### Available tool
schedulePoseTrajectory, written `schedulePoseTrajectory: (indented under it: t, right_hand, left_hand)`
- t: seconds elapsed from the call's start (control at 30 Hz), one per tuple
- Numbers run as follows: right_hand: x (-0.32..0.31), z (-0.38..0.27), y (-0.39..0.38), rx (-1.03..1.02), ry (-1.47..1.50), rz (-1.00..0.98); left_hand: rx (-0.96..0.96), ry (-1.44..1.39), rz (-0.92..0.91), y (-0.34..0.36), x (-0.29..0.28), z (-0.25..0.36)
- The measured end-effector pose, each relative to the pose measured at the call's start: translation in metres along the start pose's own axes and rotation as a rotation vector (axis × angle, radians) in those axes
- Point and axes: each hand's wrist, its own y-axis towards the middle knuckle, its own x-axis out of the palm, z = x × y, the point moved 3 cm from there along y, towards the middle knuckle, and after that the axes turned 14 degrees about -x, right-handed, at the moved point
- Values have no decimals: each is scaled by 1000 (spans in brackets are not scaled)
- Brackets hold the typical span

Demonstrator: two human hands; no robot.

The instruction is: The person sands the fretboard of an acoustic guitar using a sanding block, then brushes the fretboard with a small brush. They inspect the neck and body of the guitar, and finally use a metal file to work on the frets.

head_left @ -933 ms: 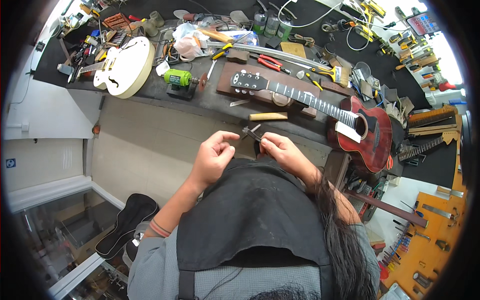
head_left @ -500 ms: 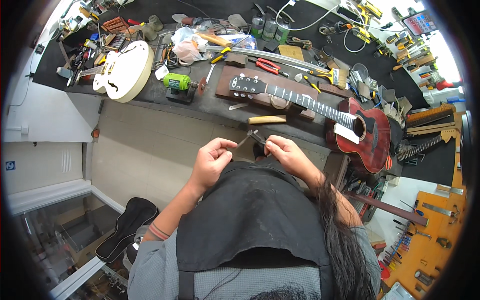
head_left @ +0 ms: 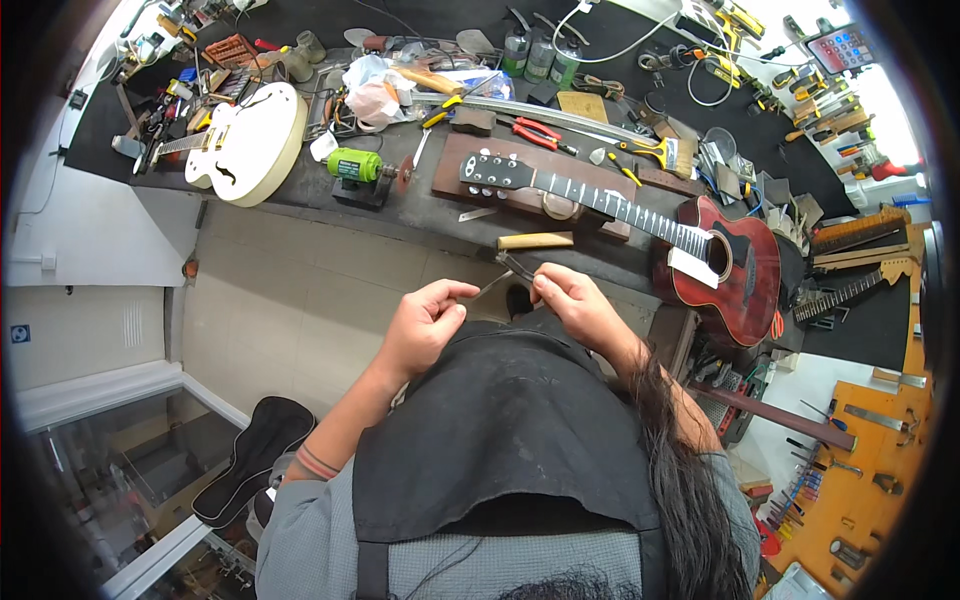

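In front of my apron, my left hand (head_left: 425,325) is closed in a pinch on one end of a thin pale strip (head_left: 493,285); its exact kind is too small to tell. My right hand (head_left: 578,308) grips a small dark tool (head_left: 516,267), whose far end points up and left near the strip. The strip and the tool come close together between my hands; I cannot tell whether they touch. Just beyond them, a wooden stick (head_left: 535,240) lies at the bench edge. Behind it a red acoustic guitar (head_left: 738,275) rests, its neck (head_left: 610,203) propped on a block.
The dark workbench (head_left: 420,215) carries a green bench motor (head_left: 355,164) with a disc, a cream hollow-body guitar (head_left: 262,145), red pliers (head_left: 537,130), a brush (head_left: 680,157) and several bottles. A black instrument bag (head_left: 255,460) stands at lower left. A tool board (head_left: 860,480) hangs right.
The dark tool's far end has shifted slightly up and left. My left fingers have moved a little to the right; both hands keep their hold.
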Motion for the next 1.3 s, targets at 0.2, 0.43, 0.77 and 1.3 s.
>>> schedulePoseTrajectory:
  t: [0.2,0.43,0.77,1.3]
  right_hand:
    - [-3,10,-5,38,12,21]
    - [-14,28,-6,105,109,0]
    - [-24,24,-10,199,346,-46]
    - [-33,34,-16,226,376,-83]
  left_hand:
    - [0,-77,27,0,-9,1]
    - [31,-52,10,4,-6,6]
    - [15,-31,-10,6,-3,6]
    - [26,-77,0,3,6,3]
